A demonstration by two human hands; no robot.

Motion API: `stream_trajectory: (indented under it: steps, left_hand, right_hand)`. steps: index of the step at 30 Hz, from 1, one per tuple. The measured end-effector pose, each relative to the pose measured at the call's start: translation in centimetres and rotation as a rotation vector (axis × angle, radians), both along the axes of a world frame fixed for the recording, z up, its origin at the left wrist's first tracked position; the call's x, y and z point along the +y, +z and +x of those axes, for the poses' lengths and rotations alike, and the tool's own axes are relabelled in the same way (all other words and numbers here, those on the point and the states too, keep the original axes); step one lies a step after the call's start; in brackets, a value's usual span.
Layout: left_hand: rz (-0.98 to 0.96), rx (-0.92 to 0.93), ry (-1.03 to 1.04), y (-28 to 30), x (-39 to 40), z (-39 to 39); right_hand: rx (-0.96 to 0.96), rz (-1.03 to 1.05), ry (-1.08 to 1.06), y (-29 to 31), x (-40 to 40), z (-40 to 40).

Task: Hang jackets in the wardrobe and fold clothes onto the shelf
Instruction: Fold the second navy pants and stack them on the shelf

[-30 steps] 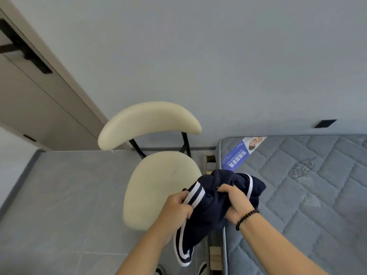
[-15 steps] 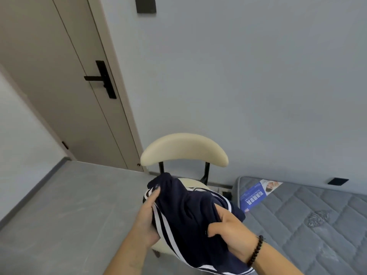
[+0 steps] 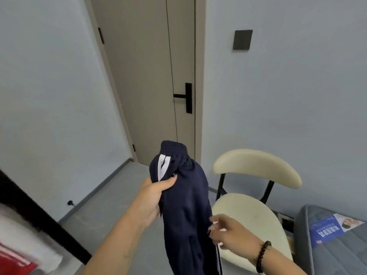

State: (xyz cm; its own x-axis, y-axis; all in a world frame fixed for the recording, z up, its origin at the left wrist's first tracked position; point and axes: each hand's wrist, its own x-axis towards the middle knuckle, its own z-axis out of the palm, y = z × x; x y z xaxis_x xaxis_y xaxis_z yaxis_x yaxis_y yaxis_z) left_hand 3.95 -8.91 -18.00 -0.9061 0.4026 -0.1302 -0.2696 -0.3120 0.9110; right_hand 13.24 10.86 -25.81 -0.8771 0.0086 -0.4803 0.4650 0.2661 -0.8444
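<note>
Cream chair (image 3: 248, 221) just R of navy pants (image 3: 184, 205); door (image 3: 151, 76) behind.

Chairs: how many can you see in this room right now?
1. The cream chair stands by the wall, right of the door and beside the mattress. Others may lie outside the view.
</note>
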Motion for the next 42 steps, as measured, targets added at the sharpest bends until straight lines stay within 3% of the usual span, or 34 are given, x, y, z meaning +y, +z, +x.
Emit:
stream_trajectory:
  steps: [2,4,8,12,22,27,31,34,42]
  left_hand:
    - [-0.046,0.08,-0.003,1.7,-3.0,0.4]
    - [-0.075,0.134,0.022,3.1,-5.6,0.8]
    - [-0.15,0.26,0.079,5.7,-10.6,1.4]
    - [-0.361,0.4,0.163,8.5,-15.0,2.8]
    - [-1.129,0.618,0.699,11.5,-20.4,8.1]
    - [-1.215,0.586,0.827,10.6,-21.9,11.1]
    - [-1.219,0.573,1.02,9.6,-22.9,14.3]
    - [-1.243,0.518,1.192,9.2,-24.9,17.0]
    - [-1.342,0.231,1.351,7.3,-30.0,22.4]
  right_hand:
    - [0.194,0.046,-0.107,2.6,-2.1,-2.7]
    - [0.389,0.028,-0.081,5.2,-4.5,-5.1]
    - [0.671,-0.07,0.243,9.4,-10.2,-8.7]
    - [0.834,-0.197,0.584,11.9,-15.9,-11.1]
    - [0.853,-0.211,0.799,12.4,-26.5,-14.4]
    - [0.602,-0.222,1.442,13.3,-29.2,-14.7]
    - [0.393,-0.133,1.722,12.6,-30.9,-14.7]
    - [0.538,0.079,1.719,10.9,-32.0,-14.9]
    - [1.309,0.563,1.254,12.3,-35.4,-12.5]
